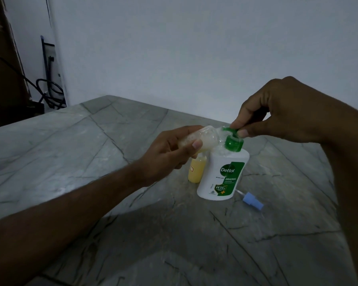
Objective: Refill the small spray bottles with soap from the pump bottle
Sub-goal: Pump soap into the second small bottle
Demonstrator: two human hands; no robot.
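A white pump bottle [221, 178] with a green label and green pump head [233, 141] stands upright on the grey stone table [112, 162]. My right hand [277, 112] pinches the pump head from above. My left hand [167, 149] grips a small clear spray bottle [203, 139], tilted on its side with its open mouth at the pump's nozzle; yellowish soap lies inside it. A second small bottle [196, 170], filled with yellow soap, stands just left of the pump bottle, partly hidden behind my left hand.
A blue spray cap [252, 200] with its thin dip tube lies on the table right of the pump bottle. A white wall rises behind the table. Dark cables and a frame [50, 87] stand at the far left.
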